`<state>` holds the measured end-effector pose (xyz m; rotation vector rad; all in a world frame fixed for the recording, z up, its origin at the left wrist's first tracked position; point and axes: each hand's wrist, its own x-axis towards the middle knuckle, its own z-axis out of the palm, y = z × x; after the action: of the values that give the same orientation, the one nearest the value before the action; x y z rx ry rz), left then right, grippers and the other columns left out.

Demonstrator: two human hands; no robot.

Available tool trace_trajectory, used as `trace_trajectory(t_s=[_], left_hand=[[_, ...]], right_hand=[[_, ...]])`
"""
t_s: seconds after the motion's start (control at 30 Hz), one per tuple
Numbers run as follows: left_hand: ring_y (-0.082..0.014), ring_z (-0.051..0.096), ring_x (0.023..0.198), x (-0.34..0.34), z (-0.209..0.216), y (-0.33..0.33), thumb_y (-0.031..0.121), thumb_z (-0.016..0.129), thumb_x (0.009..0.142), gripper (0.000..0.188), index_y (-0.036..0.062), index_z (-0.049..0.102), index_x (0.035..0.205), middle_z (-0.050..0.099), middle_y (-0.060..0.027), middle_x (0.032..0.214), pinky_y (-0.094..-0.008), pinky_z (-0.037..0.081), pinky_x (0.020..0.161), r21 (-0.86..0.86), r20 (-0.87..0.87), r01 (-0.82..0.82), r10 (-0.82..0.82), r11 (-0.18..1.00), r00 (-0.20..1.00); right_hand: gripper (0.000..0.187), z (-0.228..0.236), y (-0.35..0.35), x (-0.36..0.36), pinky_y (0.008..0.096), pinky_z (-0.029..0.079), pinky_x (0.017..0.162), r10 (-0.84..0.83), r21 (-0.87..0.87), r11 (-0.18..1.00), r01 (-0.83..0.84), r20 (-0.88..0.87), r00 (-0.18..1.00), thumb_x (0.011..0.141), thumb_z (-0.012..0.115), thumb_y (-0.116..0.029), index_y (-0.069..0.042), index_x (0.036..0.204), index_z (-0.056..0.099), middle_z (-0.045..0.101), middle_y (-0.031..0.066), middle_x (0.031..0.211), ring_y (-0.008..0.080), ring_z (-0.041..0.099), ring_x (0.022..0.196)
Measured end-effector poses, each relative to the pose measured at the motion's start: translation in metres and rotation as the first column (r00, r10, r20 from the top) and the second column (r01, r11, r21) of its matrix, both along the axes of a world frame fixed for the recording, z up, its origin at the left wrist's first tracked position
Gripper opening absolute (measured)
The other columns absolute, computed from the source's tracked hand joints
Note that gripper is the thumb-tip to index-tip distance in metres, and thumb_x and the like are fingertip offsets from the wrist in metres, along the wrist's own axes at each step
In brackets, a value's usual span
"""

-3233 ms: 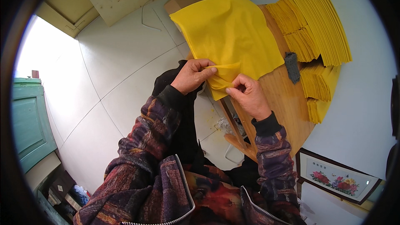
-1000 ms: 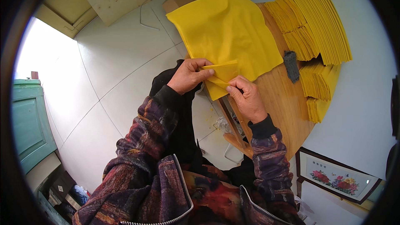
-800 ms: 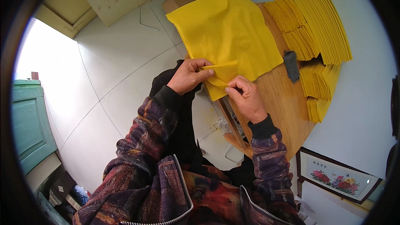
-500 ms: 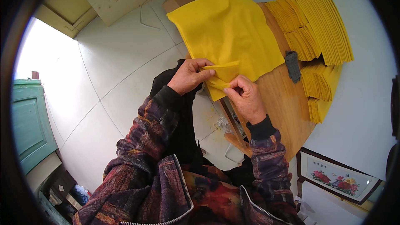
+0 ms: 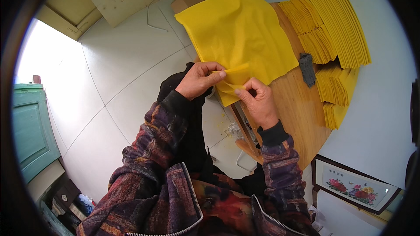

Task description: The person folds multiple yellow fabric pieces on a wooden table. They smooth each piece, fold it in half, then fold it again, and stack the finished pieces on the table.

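Observation:
A large yellow fabric sheet (image 5: 238, 28) drapes over the near left part of a round wooden table (image 5: 302, 118). At its near edge the fabric is folded up into a small flap. My left hand (image 5: 199, 78) pinches the left side of that fold between thumb and fingers. Close by on the right, my right hand (image 5: 259, 100) pinches the same fold with thumb and forefinger. A little fabric stands up between the two hands. How many layers each hand holds cannot be made out.
Stacks of folded yellow fabric (image 5: 337, 24) line the table's far right side, with another yellow pile (image 5: 334, 85) nearer. A dark grey cloth bundle (image 5: 307, 70) lies beside them. Below are white floor tiles (image 5: 127, 70); a framed flower picture (image 5: 354, 185) stands at lower right.
My right hand has shifted slightly left and up along the fold, and the flap between the hands has bent a little. My left hand stays nearly in place.

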<state>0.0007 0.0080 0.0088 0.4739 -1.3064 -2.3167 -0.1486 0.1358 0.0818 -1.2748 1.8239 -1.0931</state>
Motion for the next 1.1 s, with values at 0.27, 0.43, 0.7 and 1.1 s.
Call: trace_trajectory(t_s=[0.27,0.43,0.7,1.1], left_hand=[[-0.0053,0.054,0.078,0.003,0.004,-0.001,0.013,0.065,0.086,0.017,-0.0009,0.064,0.096,0.062,0.0015,0.086,-0.0206,0.044,0.072,-0.022,0.041,0.026,-0.025,0.999,0.999],[-0.0062,0.054,0.079,-0.003,-0.003,0.001,0.012,0.065,0.088,0.016,-0.0020,0.064,0.096,0.063,0.0013,0.087,-0.0220,0.046,0.074,-0.065,0.017,-0.033,0.034,0.997,0.999],[-0.0056,0.054,0.079,-0.003,-0.005,0.003,0.013,0.064,0.090,0.016,-0.0014,0.065,0.096,0.063,0.0020,0.086,-0.0214,0.046,0.073,-0.042,-0.003,-0.033,0.033,0.999,0.999],[-0.0060,0.054,0.080,-0.003,-0.005,0.002,0.013,0.063,0.091,0.016,-0.0017,0.064,0.097,0.063,0.0015,0.087,-0.0212,0.046,0.074,-0.034,-0.007,-0.023,0.023,0.999,1.000]], right_hand=[[0.033,-0.001,-0.001,-0.007,0.0207,0.035,0.054,-0.013,-0.038,0.999,0.013,-0.009,1.000,0.093,0.062,-0.030,-0.005,0.075,0.051,0.045,-0.0049,0.064,0.0043,0.041,0.061],[0.019,0.001,0.003,0.003,0.0252,0.041,0.055,-0.214,-0.156,0.967,0.200,-0.076,0.974,0.093,0.061,-0.018,-0.003,0.082,0.055,0.051,0.0008,0.069,0.0104,0.048,0.061],[0.020,0.001,0.027,0.026,0.0365,0.051,0.066,0.069,-0.083,0.973,-0.213,-0.782,0.619,0.076,0.068,-0.004,-0.004,0.095,0.059,0.054,0.0069,0.087,0.0285,0.058,0.078],[0.011,-0.003,0.015,0.015,0.0372,0.048,0.062,0.055,-0.131,0.979,-0.157,-0.572,0.818,0.076,0.066,-0.002,-0.004,0.081,0.057,0.055,0.0091,0.082,0.0304,0.057,0.076]])
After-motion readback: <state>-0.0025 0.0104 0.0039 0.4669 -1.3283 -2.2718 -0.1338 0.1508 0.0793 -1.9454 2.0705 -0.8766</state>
